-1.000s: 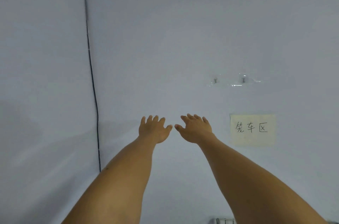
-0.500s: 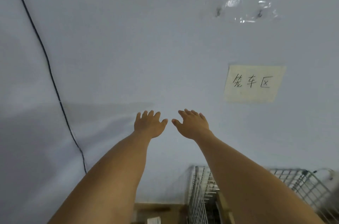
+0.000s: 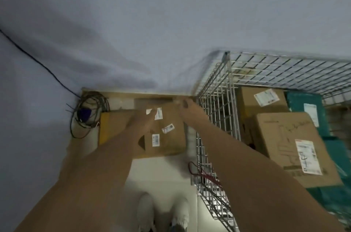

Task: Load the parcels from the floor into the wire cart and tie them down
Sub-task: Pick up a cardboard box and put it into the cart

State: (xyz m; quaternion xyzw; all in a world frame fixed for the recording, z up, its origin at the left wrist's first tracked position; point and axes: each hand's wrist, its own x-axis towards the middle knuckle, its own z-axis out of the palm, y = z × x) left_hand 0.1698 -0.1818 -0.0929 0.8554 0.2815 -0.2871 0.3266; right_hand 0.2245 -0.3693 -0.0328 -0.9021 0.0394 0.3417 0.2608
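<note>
A second ago both hands were spread against the bare wall; now the view has dropped to the floor, so a pick-up looks about to begin. The left hand and right hand reach over a brown parcel lying beside the wire cart (too blurred to tell whether either grips it). It carries several white labels. Inside the cart sit 2 cardboard boxes and teal packages. A red strap hangs on the mesh.

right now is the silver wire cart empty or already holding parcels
Already holding parcels: the silver wire cart has at least two brown cardboard boxes and teal packages inside.
</note>
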